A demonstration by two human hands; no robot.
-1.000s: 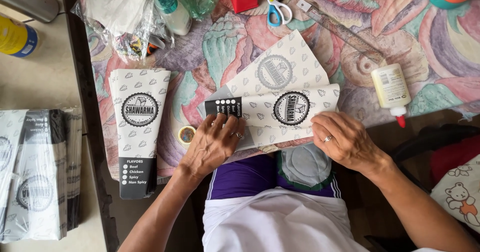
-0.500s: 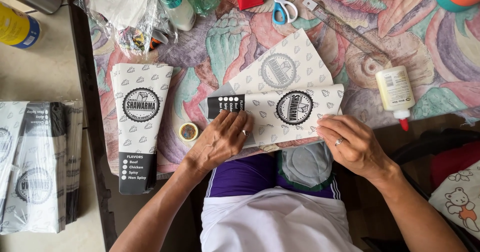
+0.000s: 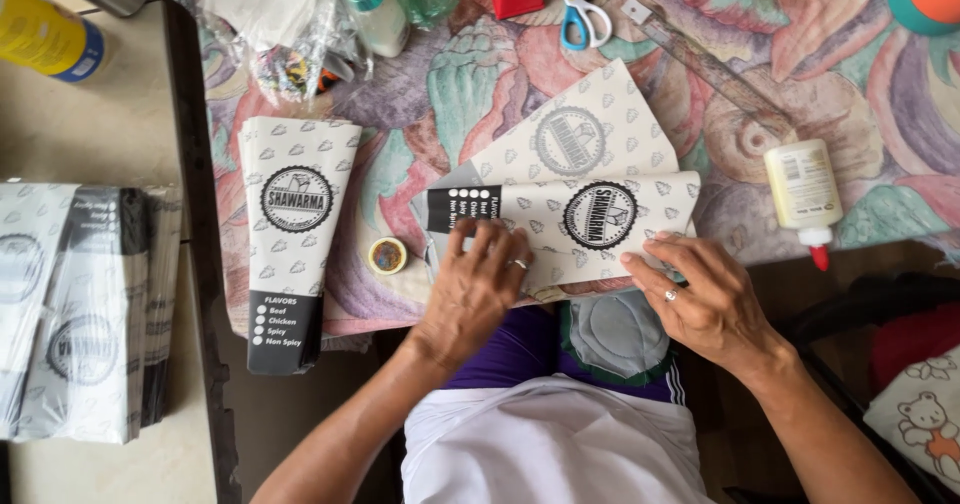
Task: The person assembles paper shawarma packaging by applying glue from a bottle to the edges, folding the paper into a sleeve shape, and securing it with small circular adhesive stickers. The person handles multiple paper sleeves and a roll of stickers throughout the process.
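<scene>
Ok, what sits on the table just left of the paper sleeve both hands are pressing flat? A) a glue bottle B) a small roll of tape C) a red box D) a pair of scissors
B: a small roll of tape lies just left of the paper sleeve that the left hand and right hand press on; the scissors and glue bottle are elsewhere.

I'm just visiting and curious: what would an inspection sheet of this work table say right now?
Surface: table under a colourful patterned cloth.
Job's things: folded printed paper sleeve lying across the table edge; a flat sheet beneath it.
Clutter: finished sleeve, small tape roll, glue bottle, scissors, clear ruler, plastic bag.
Hands: left hand and right hand both press flat on the folded sleeve; a ring shows on each.
Cables: nothing seen.
Surroundings: stack of sleeves on a side surface, yellow can.
</scene>
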